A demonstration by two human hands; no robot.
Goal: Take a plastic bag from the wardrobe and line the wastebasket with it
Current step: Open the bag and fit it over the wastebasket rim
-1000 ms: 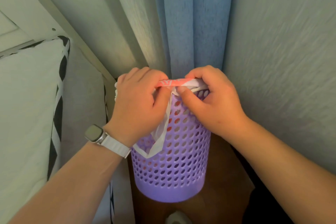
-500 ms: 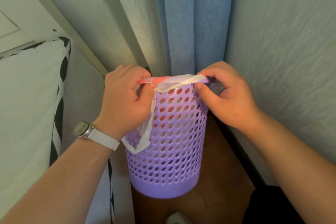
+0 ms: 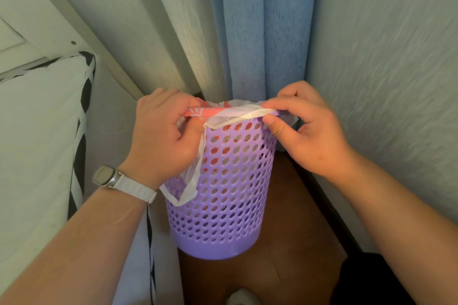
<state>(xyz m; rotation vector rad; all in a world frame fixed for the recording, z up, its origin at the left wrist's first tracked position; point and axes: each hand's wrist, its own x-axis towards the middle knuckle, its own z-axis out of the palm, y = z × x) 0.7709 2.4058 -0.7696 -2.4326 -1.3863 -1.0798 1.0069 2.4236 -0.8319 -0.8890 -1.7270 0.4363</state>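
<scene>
- Both hands spread wider along the rim now: left hand (image 3: 163, 136) and right hand (image 3: 314, 131) each pinch the edge of the plastic bag (image 3: 243, 116), stretching it over the purple wastebasket (image 3: 223, 205).
- Thin, soft, slippery film, easily torn, I'd say; hold the hem, not the dangling handle loop (image 3: 192, 181).
- Far rim and the bag's inside are hidden behind the hands.

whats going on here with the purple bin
A person is lining a purple perforated wastebasket with a white and pink plastic bag. The left hand grips the bag's edge at the left of the rim, and the right hand pinches it at the right. The bag's mouth is partly over the rim, and one handle loop hangs down the outside. The basket stands on a brown floor in front of a blue curtain.
</scene>
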